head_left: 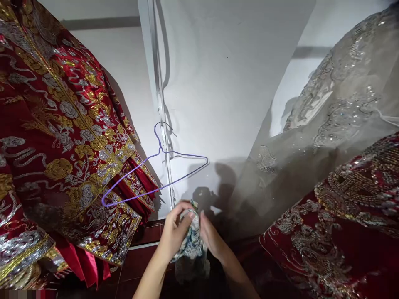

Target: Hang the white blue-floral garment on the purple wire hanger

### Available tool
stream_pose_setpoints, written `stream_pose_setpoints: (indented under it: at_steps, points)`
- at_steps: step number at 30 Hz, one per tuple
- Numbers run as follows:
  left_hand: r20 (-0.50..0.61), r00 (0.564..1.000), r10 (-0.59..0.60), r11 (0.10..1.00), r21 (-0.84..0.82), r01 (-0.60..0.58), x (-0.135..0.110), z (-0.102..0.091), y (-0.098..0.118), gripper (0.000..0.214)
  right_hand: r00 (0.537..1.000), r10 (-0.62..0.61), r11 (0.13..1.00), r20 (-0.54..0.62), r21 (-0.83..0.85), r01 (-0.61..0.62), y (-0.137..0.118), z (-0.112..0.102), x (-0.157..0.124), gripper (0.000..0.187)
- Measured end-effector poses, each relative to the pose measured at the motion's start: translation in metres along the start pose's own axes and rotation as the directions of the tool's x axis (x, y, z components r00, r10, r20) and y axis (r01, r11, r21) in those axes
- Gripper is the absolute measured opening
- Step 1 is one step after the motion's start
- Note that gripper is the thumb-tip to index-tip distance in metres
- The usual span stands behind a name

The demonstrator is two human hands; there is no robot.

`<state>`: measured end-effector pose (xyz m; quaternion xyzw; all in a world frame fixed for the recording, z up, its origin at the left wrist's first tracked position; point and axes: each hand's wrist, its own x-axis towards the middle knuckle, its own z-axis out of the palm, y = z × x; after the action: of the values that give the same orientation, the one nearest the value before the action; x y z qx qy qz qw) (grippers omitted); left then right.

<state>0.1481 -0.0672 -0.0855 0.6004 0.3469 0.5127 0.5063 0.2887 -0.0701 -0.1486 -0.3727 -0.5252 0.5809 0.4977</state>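
Observation:
Low in the middle of the view, my left hand point(175, 232) and my right hand point(212, 237) both grip a small bunched cloth point(191, 241) with a blue, green and white print. The left fingers curl over its top edge; the right hand pinches its side. The cloth hangs down between my wrists. Just above the hands, a purple wire hanger point(156, 174) dangles from a white cable on the wall point(218, 83). Neither hand touches the hanger.
A red garment point(62, 137) with gold and silver embroidery hangs at the left. A sheer beaded grey gown point(336, 112) and another red sequined garment point(343, 224) fill the right. Dark red floor tiles point(146, 249) lie below.

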Motion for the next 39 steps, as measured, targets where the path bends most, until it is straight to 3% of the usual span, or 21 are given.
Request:
stream_pose_setpoints:
  at_steps: [2, 4, 6, 7, 9, 10, 12, 14, 18, 21, 24, 28, 30, 33, 36, 39]
  points:
    - [-0.108, 0.992, 0.069, 0.995, 0.078, -0.060, -0.006, -0.010, 0.005, 0.012, 0.978, 0.071, 0.995, 0.195, 0.061, -0.084, -0.010, 0.014, -0.003, 0.061]
    - [-0.118, 0.992, 0.049, 0.994, 0.102, -0.037, -0.017, -0.027, 0.009, 0.015, 0.934, 0.094, 0.994, 0.345, -0.089, -0.067, -0.025, 0.022, 0.000, 0.038]
    - [0.041, 0.995, -0.094, 0.993, 0.073, 0.091, -0.035, -0.045, 0.009, 0.035, 0.909, 0.046, 0.954, 0.414, -0.289, 0.084, -0.044, 0.025, 0.007, 0.015]
    - [0.147, 0.972, -0.182, 0.982, 0.075, 0.172, -0.046, -0.053, 0.008, 0.043, 0.909, -0.013, 0.923, 0.417, -0.345, 0.172, -0.054, 0.026, 0.013, 0.010]
    - [0.237, 0.921, -0.310, 0.949, 0.143, 0.282, -0.068, -0.066, 0.002, 0.042, 0.911, -0.174, 0.873, 0.373, -0.371, 0.318, -0.071, 0.029, 0.026, 0.020]
    - [0.194, 0.920, -0.341, 0.932, 0.197, 0.304, -0.077, -0.073, -0.002, 0.036, 0.907, -0.237, 0.859, 0.347, -0.361, 0.362, -0.077, 0.032, 0.033, 0.029]
    - [0.008, 0.939, -0.343, 0.896, 0.304, 0.325, -0.089, -0.087, -0.009, 0.029, 0.916, -0.292, 0.850, 0.276, -0.364, 0.380, -0.083, 0.037, 0.046, 0.051]
    - [-0.155, 0.942, -0.298, 0.856, 0.393, 0.336, -0.095, -0.107, -0.012, 0.030, 0.940, -0.280, 0.848, 0.194, -0.409, 0.337, -0.079, 0.041, 0.061, 0.057]
    - [-0.278, 0.923, -0.267, 0.786, 0.491, 0.376, -0.095, -0.154, -0.002, 0.017, 0.929, -0.370, 0.815, 0.011, -0.477, 0.330, -0.058, 0.034, 0.087, 0.027]
    - [-0.278, 0.916, -0.289, 0.816, 0.429, 0.388, -0.086, -0.182, 0.014, 0.024, 0.908, -0.414, 0.788, -0.062, -0.524, 0.324, -0.048, 0.022, 0.095, 0.012]
    - [-0.259, 0.930, -0.262, 0.856, 0.382, 0.348, -0.062, -0.197, 0.031, 0.032, 0.897, -0.434, 0.754, -0.080, -0.578, 0.313, -0.049, 0.013, 0.095, 0.008]
    - [-0.196, 0.980, -0.044, 0.808, 0.570, 0.150, -0.016, -0.204, 0.053, 0.010, 0.865, -0.489, 0.693, -0.116, -0.654, 0.304, -0.058, 0.009, 0.091, 0.006]
    - [-0.125, 0.990, 0.063, 0.729, 0.683, 0.039, 0.005, -0.201, 0.064, 0.010, 0.858, -0.494, 0.699, -0.144, -0.653, 0.292, -0.059, 0.009, 0.090, 0.007]
    - [0.030, 0.991, 0.131, 0.658, 0.745, -0.110, 0.031, -0.187, 0.077, 0.012, 0.863, -0.472, 0.721, -0.178, -0.641, 0.262, -0.056, 0.017, 0.090, 0.007]
    - [0.144, 0.974, 0.173, 0.670, 0.707, -0.224, 0.047, -0.167, 0.082, 0.008, 0.881, -0.445, 0.735, -0.159, -0.628, 0.257, -0.050, 0.031, 0.087, 0.009]
    - [0.104, 0.974, 0.202, 0.720, 0.659, -0.219, 0.053, -0.155, 0.079, 0.008, 0.902, -0.419, 0.740, -0.104, -0.614, 0.273, -0.047, 0.039, 0.079, 0.000]
